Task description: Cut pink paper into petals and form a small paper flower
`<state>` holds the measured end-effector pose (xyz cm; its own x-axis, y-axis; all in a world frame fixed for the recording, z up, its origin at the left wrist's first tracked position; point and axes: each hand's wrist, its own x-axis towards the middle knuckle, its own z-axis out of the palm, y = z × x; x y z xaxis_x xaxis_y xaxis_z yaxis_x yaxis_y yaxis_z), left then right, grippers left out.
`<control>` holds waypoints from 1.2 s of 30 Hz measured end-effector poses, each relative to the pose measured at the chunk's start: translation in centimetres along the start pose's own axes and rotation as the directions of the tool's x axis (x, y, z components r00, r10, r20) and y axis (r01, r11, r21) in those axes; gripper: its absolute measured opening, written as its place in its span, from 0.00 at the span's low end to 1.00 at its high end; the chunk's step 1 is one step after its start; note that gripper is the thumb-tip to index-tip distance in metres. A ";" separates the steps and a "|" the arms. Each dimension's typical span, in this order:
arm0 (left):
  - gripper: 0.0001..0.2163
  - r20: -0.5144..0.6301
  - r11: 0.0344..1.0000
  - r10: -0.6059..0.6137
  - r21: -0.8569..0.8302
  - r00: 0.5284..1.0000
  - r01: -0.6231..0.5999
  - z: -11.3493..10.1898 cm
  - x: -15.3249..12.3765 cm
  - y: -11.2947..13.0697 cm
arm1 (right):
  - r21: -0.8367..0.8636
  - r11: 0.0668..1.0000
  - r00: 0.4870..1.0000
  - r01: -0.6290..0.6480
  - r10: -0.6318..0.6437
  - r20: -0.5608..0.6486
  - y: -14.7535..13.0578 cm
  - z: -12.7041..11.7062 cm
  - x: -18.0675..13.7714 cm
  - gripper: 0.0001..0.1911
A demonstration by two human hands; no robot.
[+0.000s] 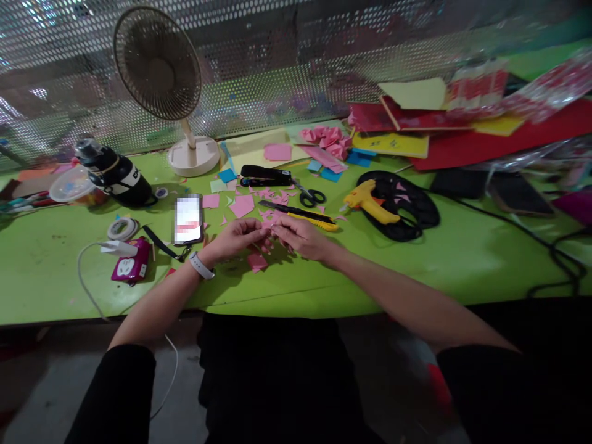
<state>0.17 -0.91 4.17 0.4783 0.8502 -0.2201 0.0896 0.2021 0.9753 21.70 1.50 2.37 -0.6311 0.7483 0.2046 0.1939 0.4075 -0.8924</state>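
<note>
My left hand [240, 239] and my right hand [298, 237] meet over the green table, fingertips pinched together on a small pink paper piece [267, 226]. Fingers cover most of that piece, so its shape is unclear. Just beyond my right hand lies a yellow box cutter [314, 218]. Black scissors [311, 197] and a black stapler [266, 176] rest farther back. Pink paper scraps are scattered around, with one pink square [257, 262] below my hands and another pink sheet [242, 205] behind them. A cluster of folded pink paper shapes [328, 140] sits at the back.
A phone [188, 219], tape roll [123, 229] and purple power adapter [132, 262] with a white cable lie left. Behind them stand a black bottle [118, 179] and a fan [160, 68]. A yellow glue gun [372, 201] rests on a black pad [423, 209] at right.
</note>
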 end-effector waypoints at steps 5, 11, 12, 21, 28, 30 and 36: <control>0.11 -0.004 1.000 -0.008 0.005 1.000 0.008 -0.1 0.0 0.0 | 0.001 0.999 0.999 -0.039 0.039 -0.003 0.0 -0.1 0.0 0.19; 0.14 0.008 1.000 0.004 -0.014 1.000 -0.004 0.2 -0.1 -0.2 | -0.104 0.993 0.999 0.046 -0.049 -0.019 0.0 0.1 0.0 0.16; 0.15 0.020 1.000 0.010 -0.022 1.000 -0.010 0.2 -0.1 -0.3 | -0.113 0.991 0.997 0.068 -0.070 -0.016 0.1 0.1 0.1 0.16; 0.13 0.043 0.998 0.044 -0.048 0.998 -0.042 -0.7 0.1 -0.3 | -0.022 1.000 0.999 0.006 -0.007 -0.050 0.7 0.2 -0.2 0.18; 0.14 0.020 0.998 0.057 0.008 0.998 -0.057 -0.2 0.0 -0.2 | 0.045 0.998 0.999 -0.038 0.039 -0.018 0.6 0.3 -0.3 0.18; 0.15 0.031 0.997 0.081 0.013 0.996 -0.081 -0.1 0.1 -0.4 | 0.065 0.997 0.999 -0.052 0.051 0.017 0.6 0.4 -0.3 0.16; 0.15 -0.005 0.994 0.105 0.021 0.995 -0.105 -0.3 0.3 -0.7 | 0.044 0.997 0.997 -0.056 0.053 0.064 0.6 -0.1 -0.2 0.13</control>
<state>0.02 -0.67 3.46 0.4810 0.8689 -0.1169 0.0570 0.1021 0.9931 21.99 1.64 1.82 -0.6666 0.7339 0.1308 0.1959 0.3417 -0.9192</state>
